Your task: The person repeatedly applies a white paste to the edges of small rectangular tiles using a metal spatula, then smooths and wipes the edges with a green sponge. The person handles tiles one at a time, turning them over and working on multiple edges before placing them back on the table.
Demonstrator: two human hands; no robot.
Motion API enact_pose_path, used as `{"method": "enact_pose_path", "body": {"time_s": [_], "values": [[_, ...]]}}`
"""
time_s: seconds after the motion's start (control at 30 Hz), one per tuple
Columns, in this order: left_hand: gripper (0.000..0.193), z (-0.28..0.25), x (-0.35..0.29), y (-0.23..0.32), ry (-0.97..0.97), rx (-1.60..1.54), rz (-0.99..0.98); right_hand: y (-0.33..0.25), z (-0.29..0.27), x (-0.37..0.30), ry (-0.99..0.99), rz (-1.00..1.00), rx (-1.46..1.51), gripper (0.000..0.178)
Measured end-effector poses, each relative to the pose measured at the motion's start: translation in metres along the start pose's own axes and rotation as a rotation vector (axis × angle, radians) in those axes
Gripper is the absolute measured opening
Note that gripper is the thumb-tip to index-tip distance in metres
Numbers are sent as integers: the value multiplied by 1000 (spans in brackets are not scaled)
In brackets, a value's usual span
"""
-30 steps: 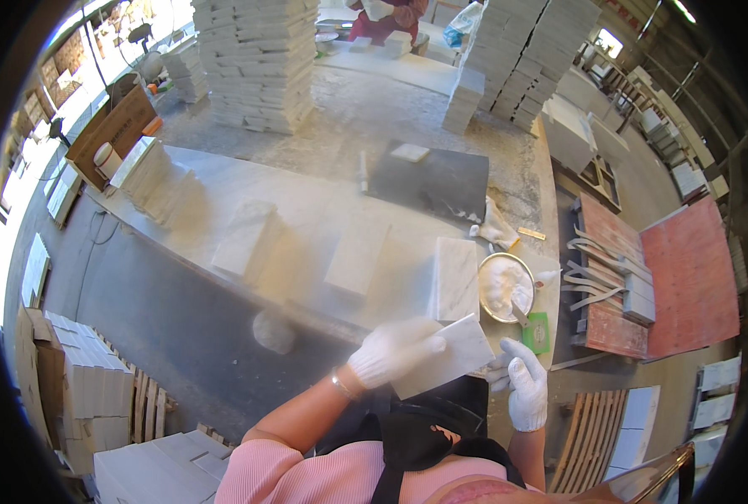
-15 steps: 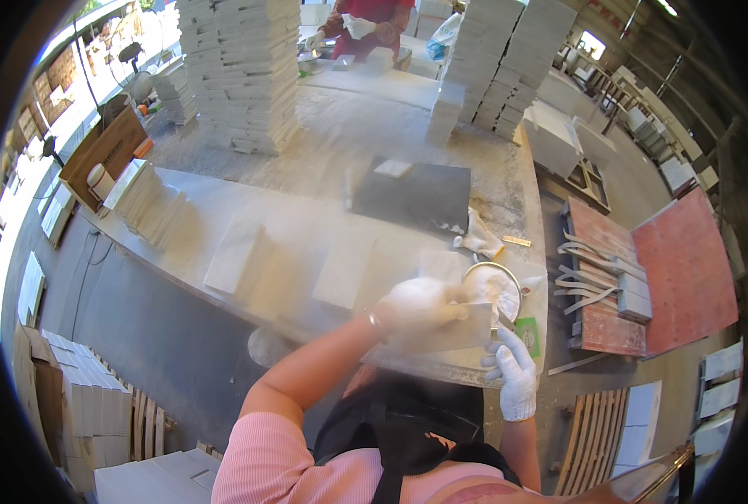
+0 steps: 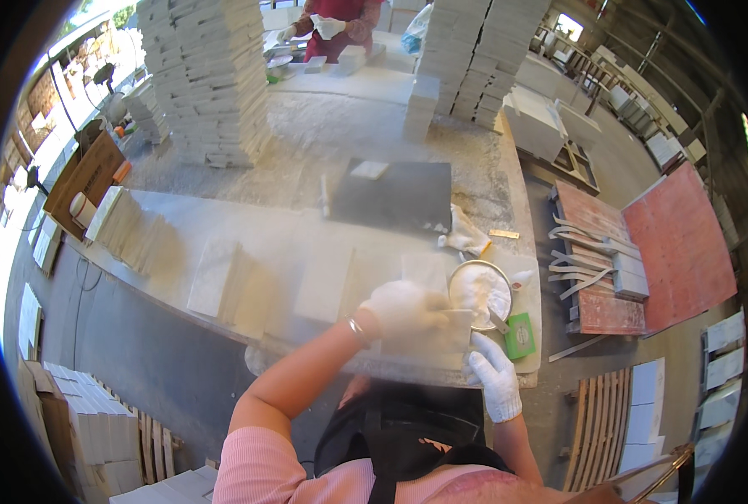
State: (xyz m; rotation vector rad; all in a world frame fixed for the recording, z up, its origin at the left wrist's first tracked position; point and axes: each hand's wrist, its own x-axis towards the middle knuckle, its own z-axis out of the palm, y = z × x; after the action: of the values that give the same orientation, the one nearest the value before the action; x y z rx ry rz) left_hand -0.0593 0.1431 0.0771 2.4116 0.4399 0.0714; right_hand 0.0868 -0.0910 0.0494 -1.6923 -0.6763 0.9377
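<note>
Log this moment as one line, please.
left hand: holds pale tile | right hand: at tile's corner, contact unclear | nearby: white-filled bowl, green box

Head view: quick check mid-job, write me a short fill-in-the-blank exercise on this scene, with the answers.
1. The left hand, holding a pale tile, wears a glove coloured ____.
2. The bracelet is on the arm to the person's ____.
3. The small box beside the round bowl is coloured ____.
4. The red boards stand toward the ____ edge of the picture.

Missing words: white; left; green; right.
</note>
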Motion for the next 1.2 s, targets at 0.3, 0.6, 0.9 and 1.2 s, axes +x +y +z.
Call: {"method": "enact_pose_path", "body": {"time_s": [0.3, 0.6, 0.9, 1.2], "values": [[39, -5, 11, -24, 57, 65, 83, -11, 3, 1, -33, 71, 17, 52], [31, -6, -4, 4, 225, 295, -52, 9, 5, -13, -5, 104, 60, 56], [42, -9, 1, -1, 474, 229, -63, 38, 11, -21, -63, 205, 86, 58], [75, 6, 16, -33, 383, -249, -332, 35, 24, -2, -142, 305, 218, 85]]}}
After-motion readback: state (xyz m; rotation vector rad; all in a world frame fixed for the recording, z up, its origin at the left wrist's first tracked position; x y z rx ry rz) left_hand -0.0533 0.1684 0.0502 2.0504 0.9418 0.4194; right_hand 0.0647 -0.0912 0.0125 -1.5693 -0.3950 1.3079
